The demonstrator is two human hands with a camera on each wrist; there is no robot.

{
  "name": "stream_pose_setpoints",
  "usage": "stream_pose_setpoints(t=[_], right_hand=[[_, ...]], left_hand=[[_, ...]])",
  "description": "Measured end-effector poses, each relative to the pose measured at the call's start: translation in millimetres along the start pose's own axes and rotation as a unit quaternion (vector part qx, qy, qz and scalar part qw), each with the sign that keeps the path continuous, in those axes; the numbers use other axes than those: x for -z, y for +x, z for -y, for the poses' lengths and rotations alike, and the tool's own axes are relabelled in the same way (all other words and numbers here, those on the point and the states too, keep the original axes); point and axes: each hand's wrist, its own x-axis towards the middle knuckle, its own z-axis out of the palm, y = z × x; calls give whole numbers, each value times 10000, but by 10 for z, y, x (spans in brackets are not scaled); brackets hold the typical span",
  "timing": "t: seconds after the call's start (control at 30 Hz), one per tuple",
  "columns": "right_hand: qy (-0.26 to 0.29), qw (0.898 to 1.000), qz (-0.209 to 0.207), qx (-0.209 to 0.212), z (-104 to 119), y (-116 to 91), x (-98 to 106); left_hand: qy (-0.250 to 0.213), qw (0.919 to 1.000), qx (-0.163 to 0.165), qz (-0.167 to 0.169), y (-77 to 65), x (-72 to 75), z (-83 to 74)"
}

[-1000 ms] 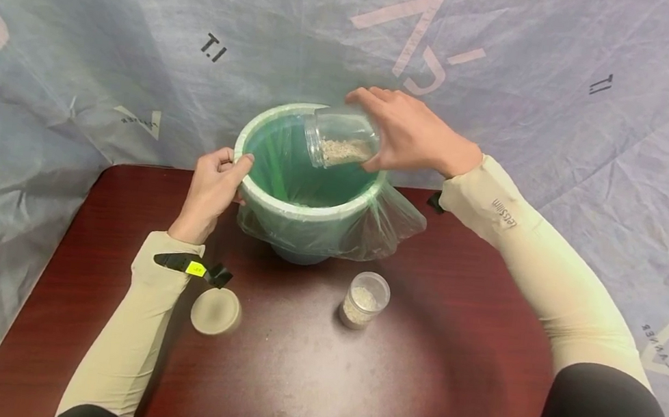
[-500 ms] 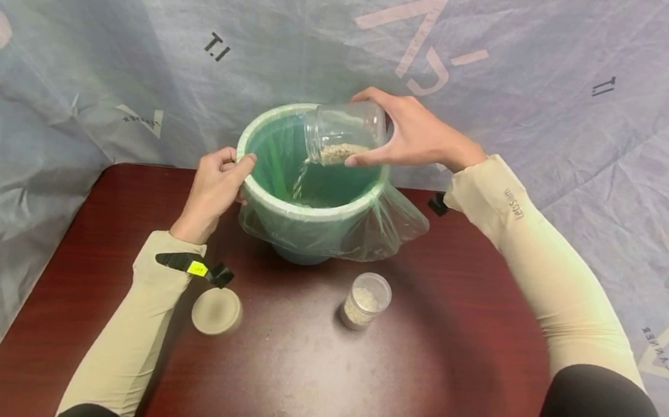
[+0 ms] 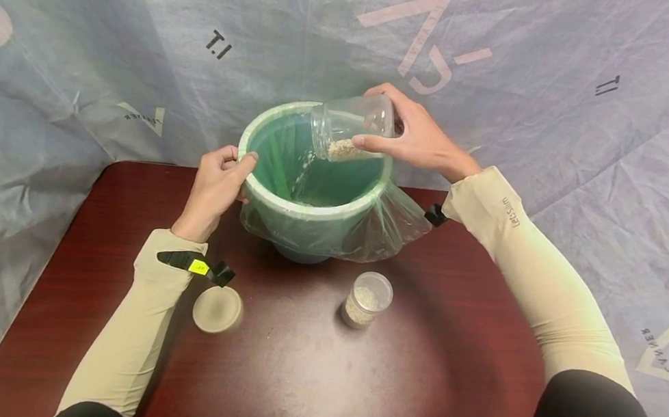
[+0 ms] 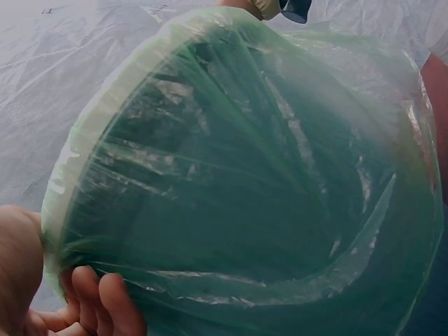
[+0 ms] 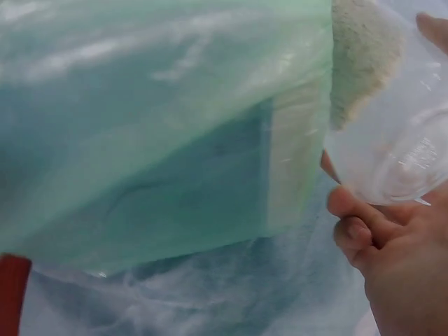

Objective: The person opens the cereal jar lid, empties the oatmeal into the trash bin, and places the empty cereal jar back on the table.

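A trash bin with a white rim (image 3: 303,210) stands at the back of the table, lined with a translucent green plastic bag (image 4: 210,210). My left hand (image 3: 213,188) grips the rim at its left, thumb on top; the left wrist view shows curled fingers (image 4: 115,304) outside the bag. Over the bin's mouth, my right hand (image 3: 420,136) holds a clear plastic jar (image 3: 358,113), tilted with its mouth down to the left. Pale flaky grains (image 3: 342,149) lie along its lower side, and some fall (image 3: 304,167) into the bin. In the right wrist view, the bag partly hides the jar (image 5: 385,126).
A small clear container (image 3: 366,300) of pale grains stands on the dark red table (image 3: 290,382) in front of the bin. A round pale lid (image 3: 217,309) lies near the left forearm. Grey sheeting (image 3: 306,19) hangs close behind the bin.
The jar has tipped further, its base rising, and has shifted slightly right. Grains now stream out, and fewer are left inside. The left hand keeps its place on the rim.
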Motion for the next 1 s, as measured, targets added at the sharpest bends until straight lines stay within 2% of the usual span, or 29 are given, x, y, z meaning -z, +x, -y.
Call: stream_pose_setpoints(t=[0.23, 0.5, 0.7, 1.0], right_hand=[[600, 9976, -339, 86, -26, 9, -41], [1224, 9857, -856, 781, -65, 121, -174], [1016, 9824, -1268, 920, -57, 140, -231], [854, 9848, -1251, 845, -13, 139, -254]], left_hand=[[3, 10000, -21, -21, -11, 20, -13], [94, 9999, -29, -63, -51, 62, -12], [66, 9999, -60, -70, -36, 72, -22], [51, 9999, -48, -91, -66, 88, -28]])
